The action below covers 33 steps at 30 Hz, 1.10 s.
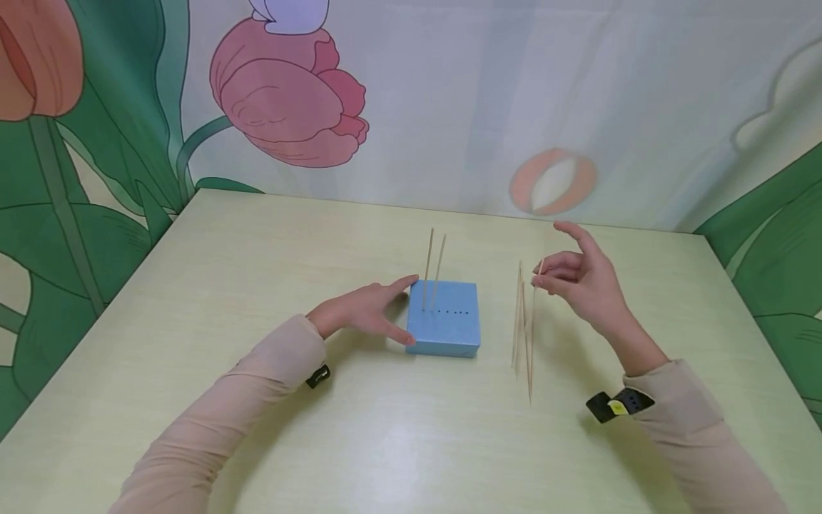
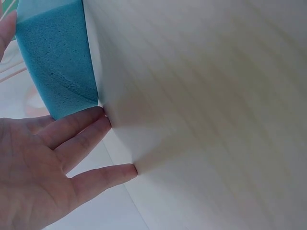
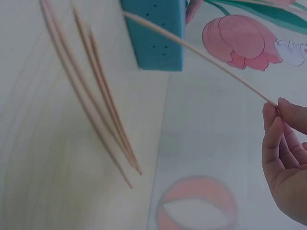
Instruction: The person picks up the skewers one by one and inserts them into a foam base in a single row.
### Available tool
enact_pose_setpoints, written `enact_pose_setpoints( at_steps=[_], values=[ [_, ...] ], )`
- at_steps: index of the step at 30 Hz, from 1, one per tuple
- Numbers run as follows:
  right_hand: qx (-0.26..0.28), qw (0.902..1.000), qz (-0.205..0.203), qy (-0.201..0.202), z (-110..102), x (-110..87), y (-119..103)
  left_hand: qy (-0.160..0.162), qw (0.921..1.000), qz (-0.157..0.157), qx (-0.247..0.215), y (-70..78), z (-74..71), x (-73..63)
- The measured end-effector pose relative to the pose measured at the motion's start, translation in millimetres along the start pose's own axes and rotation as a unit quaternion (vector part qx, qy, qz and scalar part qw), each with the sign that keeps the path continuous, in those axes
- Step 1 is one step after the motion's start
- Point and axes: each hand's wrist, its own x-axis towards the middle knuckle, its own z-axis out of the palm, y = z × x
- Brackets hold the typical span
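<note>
Splaying beside standing sticks, the left hand touches the block; the right hand pinches a stick near loose sticks.

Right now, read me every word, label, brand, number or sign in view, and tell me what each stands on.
No text can be read in these views.
Yellow patch on the right black wristband: any marking is too small and blurred to read.
Blue block: small holes, no lettering visible.
Sticks: no lettering visible.
Backdrop: drawings only.
</note>
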Motion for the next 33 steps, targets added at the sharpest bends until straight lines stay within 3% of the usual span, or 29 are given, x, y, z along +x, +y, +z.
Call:
enact_pose_setpoints(
  at_steps=[14, 33],
  values=[
    [0.014, 0.9964, -0.068, 0.048, 22, 0.3, -32, 0.002, 1.0000, 0.003, -0.005, -2.7, 1.0, 0.5],
    [0.080, 0.9884, -0.120, 0.047, 54, 12.1, -54, 0.008, 1.0000, 0.005, -0.001, -1.8, 1.5, -0.7]
  ],
)
